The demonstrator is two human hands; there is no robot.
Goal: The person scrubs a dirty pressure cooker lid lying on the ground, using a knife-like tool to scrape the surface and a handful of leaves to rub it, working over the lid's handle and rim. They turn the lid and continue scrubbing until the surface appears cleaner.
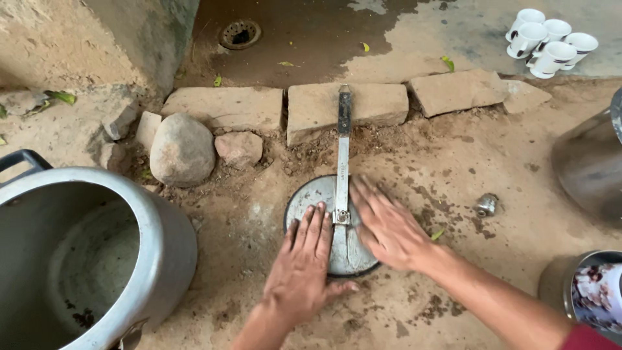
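**Both palms flat on a round lid lying in the dirt**

The left hand point(304, 259) lies spread and flat, palm down, fingers together and pointing away from the person, thumb stuck out to the side. It grips nothing; it presses on the near left part of the lid point(311, 194). The right hand point(389, 227) is also open and flat, fingers splayed, and rests on the right side of the lid. Its fingers are blurred, so their exact spread is hard to tell.

The lid is a round grey metal disc on the bare earth, in the middle of the view. A long handle point(342, 139) runs from its centre straight away from the person; the far, dark end rests on a flat stone point(376, 104). The handle passes between the two hands.

To the left stands a big metal pot point(159, 246), open, well apart from the lid. A round rock point(182, 150) sits beyond it, just beside a row of flat stones. A small metal knob point(486, 205) lies on the ground to the right of the right hand. Farther right is another metal vessel point(586, 168), cut by the frame edge. White cups point(551, 42) stand grouped on the wet floor at the top right, and a drain point(240, 34) shows at the top left.
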